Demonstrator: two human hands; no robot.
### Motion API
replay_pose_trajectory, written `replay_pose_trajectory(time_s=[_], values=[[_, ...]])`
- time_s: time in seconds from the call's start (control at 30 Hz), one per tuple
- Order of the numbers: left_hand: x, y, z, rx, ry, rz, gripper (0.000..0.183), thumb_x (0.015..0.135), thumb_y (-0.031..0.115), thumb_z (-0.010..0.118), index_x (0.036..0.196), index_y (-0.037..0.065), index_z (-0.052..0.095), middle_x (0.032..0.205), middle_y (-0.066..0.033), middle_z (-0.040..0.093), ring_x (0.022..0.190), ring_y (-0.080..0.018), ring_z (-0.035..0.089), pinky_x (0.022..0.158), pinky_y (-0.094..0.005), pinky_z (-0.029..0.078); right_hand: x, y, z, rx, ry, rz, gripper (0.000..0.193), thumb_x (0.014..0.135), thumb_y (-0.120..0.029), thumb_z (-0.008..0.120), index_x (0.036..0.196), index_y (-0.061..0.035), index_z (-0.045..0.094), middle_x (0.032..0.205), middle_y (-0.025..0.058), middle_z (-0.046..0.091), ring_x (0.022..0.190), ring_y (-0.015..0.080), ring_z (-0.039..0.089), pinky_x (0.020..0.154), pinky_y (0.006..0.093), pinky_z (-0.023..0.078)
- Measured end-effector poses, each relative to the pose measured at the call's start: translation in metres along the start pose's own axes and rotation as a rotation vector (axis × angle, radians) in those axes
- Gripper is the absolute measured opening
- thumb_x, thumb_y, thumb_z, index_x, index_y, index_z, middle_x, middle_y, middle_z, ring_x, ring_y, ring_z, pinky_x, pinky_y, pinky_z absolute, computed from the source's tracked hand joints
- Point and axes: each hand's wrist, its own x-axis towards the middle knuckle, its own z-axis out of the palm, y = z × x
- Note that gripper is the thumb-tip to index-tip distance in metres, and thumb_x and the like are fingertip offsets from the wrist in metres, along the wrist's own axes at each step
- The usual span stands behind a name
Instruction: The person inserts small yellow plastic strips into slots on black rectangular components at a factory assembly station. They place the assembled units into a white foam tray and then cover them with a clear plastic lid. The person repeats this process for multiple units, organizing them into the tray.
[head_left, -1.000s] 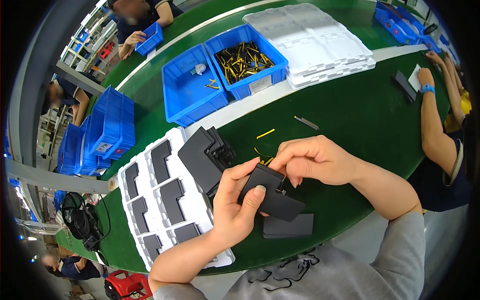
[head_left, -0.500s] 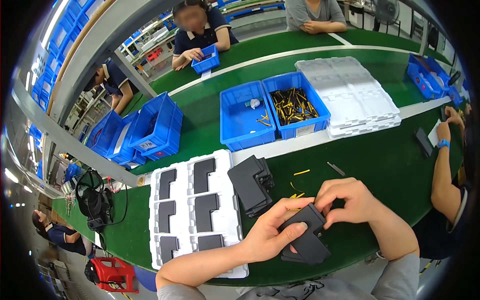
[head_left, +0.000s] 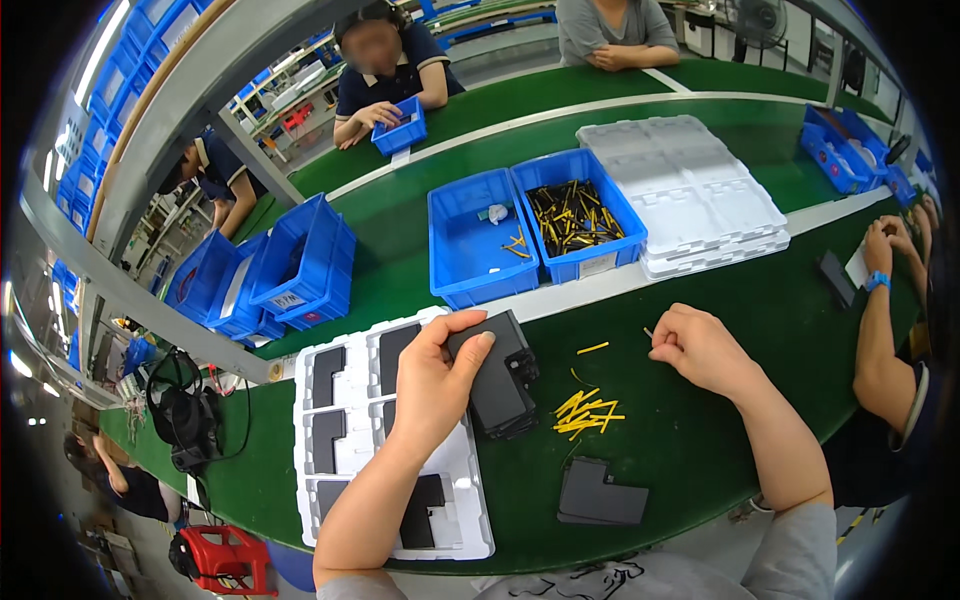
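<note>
A green bench (head_left: 690, 440) runs through a room with people (head_left: 617, 35) on the far side. The left grip (head_left: 430, 385) squeezes a black piece (head_left: 492, 385) at the pile (head_left: 526, 368) right of the white tray (head_left: 474, 520). The right grip (head_left: 705, 348) pinches a thin stick (head_left: 648, 332), mostly hidden, right of the yellow strips (head_left: 588, 412).

Left hand (head_left: 437, 375) and right hand (head_left: 708, 350), well apart
Mid-frame, the left is curved; further right, the other pinches. Both forearms (head_left: 365, 510) slant up from below.
</note>
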Motion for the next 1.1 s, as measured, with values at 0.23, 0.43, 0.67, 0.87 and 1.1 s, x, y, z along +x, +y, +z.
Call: replay_pose_trajectory(time_s=[0.23, 0.43, 0.67, 0.87, 1.1], values=[[0.006, -0.012, 0.000, 0.565, 0.113, 0.345, 0.018, 0.083, 0.007, 0.068, 0.101, 0.004, 0.067, 0.088, -0.0072, 0.055, 0.083, -0.0188, 0.054, 0.076, -0.0280, 0.044, 0.001, -0.004, -0.006, 0.009, 0.076, 0.059, 0.031, 0.073, -0.013, 0.077, 0.090, -0.0019, 0.053, 0.080, 0.0106, 0.057, 0.073, 0.0274, 0.059, 0.067, 0.0380, 0.048], [0.008, -0.013, 0.001, 0.470, 0.123, 0.268, 0.012, 0.081, 0.003, 0.067, 0.092, 0.003, 0.067, 0.090, -0.0094, 0.058, 0.087, -0.0229, 0.055, 0.081, -0.0343, 0.043, 0.006, 0.007, -0.004, -0.052, 0.034, 0.116, 0.018, 0.078, -0.013, 0.071, 0.081, -0.0013, 0.058, 0.086, 0.0127, 0.060, 0.082, 0.0316, 0.060, 0.072, 0.0407, 0.048], [-0.022, 0.011, 0.017, 0.596, 0.075, 0.898, 0.020, 0.077, -0.002, 0.064, 0.097, 0.003, 0.063, 0.091, -0.0093, 0.059, 0.082, -0.0249, 0.056, 0.070, -0.0322, 0.044, 0.000, 0.005, -0.005, -0.042, 0.048, 0.100, 0.012, 0.084, -0.009, 0.064, 0.084, -0.0001, 0.055, 0.089, 0.0137, 0.061, 0.086, 0.0315, 0.060, 0.076, 0.0395, 0.047], [-0.070, 0.032, 0.046, 0.847, -0.698, 0.516, 0.067, 0.062, 0.038, 0.082, 0.115, 0.003, 0.060, 0.096, -0.0074, 0.056, 0.086, -0.0227, 0.059, 0.061, -0.0320, 0.052, 0.005, -0.003, -0.011, 0.057, 0.045, 0.142, 0.012, 0.085, -0.007, 0.062, 0.086, 0.0016, 0.053, 0.083, 0.0141, 0.062, 0.080, 0.0302, 0.061, 0.072, 0.0386, 0.048], [-0.075, 0.022, 0.047, 0.881, -0.872, 0.455, 0.078, 0.057, 0.035, 0.083, 0.120, -0.001, 0.054, 0.107, -0.0088, 0.048, 0.097, -0.0229, 0.055, 0.072, -0.0304, 0.054, 0.005, 0.011, -0.006, 0.112, 0.129, -0.024, 0.010, 0.083, -0.004, 0.066, 0.089, 0.0026, 0.061, 0.076, 0.0110, 0.062, 0.067, 0.0201, 0.060, 0.062, 0.0325, 0.048]])
